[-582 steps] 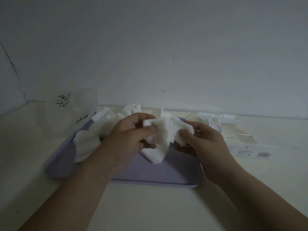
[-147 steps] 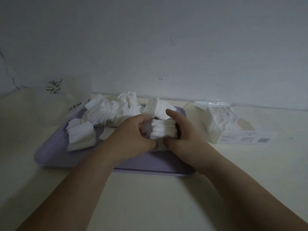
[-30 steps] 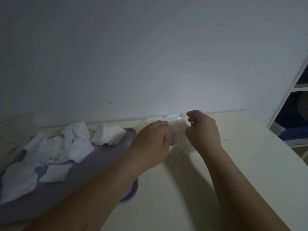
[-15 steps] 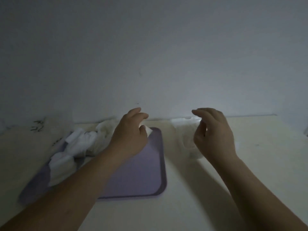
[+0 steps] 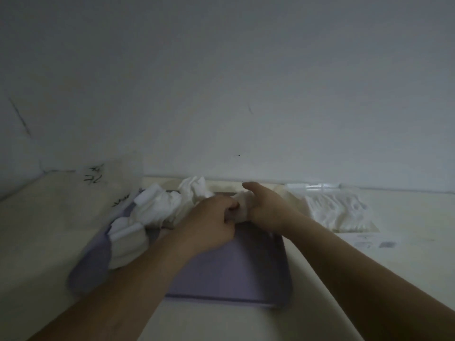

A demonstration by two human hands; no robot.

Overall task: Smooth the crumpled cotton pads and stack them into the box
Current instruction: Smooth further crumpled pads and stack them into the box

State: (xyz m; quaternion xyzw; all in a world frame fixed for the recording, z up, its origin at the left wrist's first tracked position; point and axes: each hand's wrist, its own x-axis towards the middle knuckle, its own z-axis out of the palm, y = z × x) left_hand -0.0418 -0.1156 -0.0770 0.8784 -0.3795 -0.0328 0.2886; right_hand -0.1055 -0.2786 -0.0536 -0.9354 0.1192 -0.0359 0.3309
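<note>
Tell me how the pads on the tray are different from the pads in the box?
The pads on the tray lie crumpled in a loose, lumpy heap; the pads in the box sit packed together in a row. The tray pads lie left of the hands, the box pads right. Both are white and soft-looking.

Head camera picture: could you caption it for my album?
Both hands, left and right, pinch one cotton pad over a purple tray.
</note>
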